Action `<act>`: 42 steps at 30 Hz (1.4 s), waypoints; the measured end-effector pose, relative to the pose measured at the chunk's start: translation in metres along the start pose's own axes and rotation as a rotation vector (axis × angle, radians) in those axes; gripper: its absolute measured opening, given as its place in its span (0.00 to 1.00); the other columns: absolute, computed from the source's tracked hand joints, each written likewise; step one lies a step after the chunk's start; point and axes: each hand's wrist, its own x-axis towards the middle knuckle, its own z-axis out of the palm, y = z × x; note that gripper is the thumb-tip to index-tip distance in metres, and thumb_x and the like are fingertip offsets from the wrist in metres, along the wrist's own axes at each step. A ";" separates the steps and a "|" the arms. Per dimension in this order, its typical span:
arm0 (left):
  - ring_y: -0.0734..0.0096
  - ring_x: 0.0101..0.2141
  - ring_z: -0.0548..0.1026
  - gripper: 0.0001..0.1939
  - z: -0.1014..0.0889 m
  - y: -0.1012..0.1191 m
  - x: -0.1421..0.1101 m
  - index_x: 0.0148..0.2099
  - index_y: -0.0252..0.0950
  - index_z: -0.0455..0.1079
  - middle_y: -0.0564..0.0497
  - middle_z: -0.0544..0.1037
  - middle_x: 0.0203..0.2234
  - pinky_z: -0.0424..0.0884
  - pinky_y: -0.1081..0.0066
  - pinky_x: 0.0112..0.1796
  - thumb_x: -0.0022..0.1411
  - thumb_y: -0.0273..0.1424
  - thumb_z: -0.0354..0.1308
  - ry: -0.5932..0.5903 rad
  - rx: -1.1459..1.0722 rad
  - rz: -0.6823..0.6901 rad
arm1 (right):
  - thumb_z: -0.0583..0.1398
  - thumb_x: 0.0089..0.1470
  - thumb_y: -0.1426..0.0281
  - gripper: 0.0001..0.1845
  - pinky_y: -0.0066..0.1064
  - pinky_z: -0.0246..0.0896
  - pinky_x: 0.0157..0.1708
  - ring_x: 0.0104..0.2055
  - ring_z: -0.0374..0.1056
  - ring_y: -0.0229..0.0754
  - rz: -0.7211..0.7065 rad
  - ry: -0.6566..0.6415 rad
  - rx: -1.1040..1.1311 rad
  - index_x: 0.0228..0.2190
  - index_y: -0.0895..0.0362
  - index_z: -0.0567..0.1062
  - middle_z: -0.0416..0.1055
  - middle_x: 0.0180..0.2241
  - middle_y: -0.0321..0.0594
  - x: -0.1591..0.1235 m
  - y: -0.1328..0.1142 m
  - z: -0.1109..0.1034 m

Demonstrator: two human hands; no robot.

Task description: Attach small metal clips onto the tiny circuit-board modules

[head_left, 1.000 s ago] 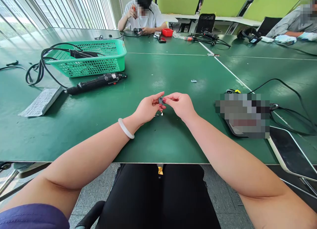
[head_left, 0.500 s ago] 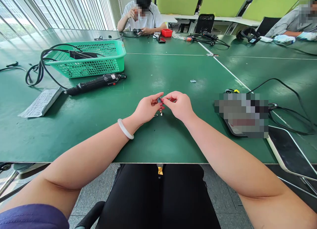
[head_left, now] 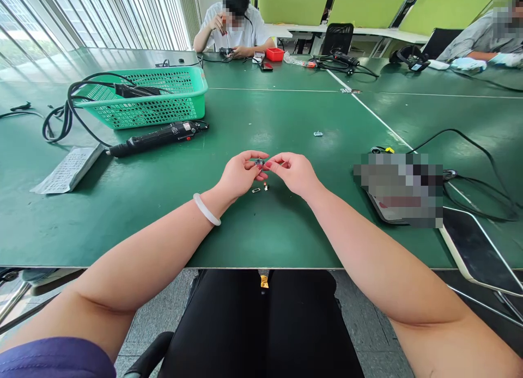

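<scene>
A: How is the small dark part (head_left: 259,162) held?

B: Above the table (head_left: 302,236), it is pinched by the left hand (head_left: 240,172); by the right hand (head_left: 297,174), fingertips are pressed together beside it, whether on anything cannot be told.

A: What could go wrong?

B: If the pinch were loosened, the part could be dropped; the small flat piece (head_left: 256,190) below could be knocked by a brushing finger.
</scene>
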 end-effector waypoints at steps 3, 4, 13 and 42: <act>0.79 0.25 0.74 0.11 -0.004 -0.005 0.005 0.44 0.30 0.70 0.49 0.78 0.29 0.72 0.71 0.37 0.62 0.16 0.51 0.038 -0.100 -0.107 | 0.64 0.47 0.64 0.13 0.33 0.58 0.33 0.28 0.63 0.36 0.040 -0.127 -0.133 0.36 0.55 0.76 0.75 0.31 0.36 0.001 0.005 -0.006; 0.80 0.25 0.74 0.11 -0.005 -0.007 0.007 0.44 0.30 0.71 0.48 0.78 0.31 0.73 0.71 0.38 0.62 0.17 0.51 0.048 -0.131 -0.133 | 0.65 0.46 0.66 0.14 0.33 0.58 0.32 0.27 0.62 0.36 0.043 -0.139 -0.174 0.38 0.54 0.75 0.75 0.31 0.35 0.001 0.006 -0.008; 0.79 0.27 0.75 0.11 -0.005 -0.011 0.010 0.43 0.30 0.71 0.45 0.77 0.34 0.73 0.68 0.44 0.62 0.17 0.50 0.099 -0.213 -0.185 | 0.61 0.51 0.68 0.04 0.33 0.55 0.32 0.32 0.64 0.39 -0.080 -0.182 -0.478 0.28 0.54 0.77 0.72 0.31 0.38 0.000 0.007 0.006; 0.76 0.31 0.78 0.06 -0.005 -0.014 0.007 0.41 0.30 0.70 0.50 0.79 0.24 0.73 0.68 0.44 0.62 0.19 0.57 -0.057 -0.174 -0.117 | 0.60 0.53 0.68 0.09 0.34 0.60 0.34 0.30 0.65 0.40 -0.157 0.145 -0.316 0.25 0.54 0.79 0.73 0.28 0.39 -0.002 0.002 0.007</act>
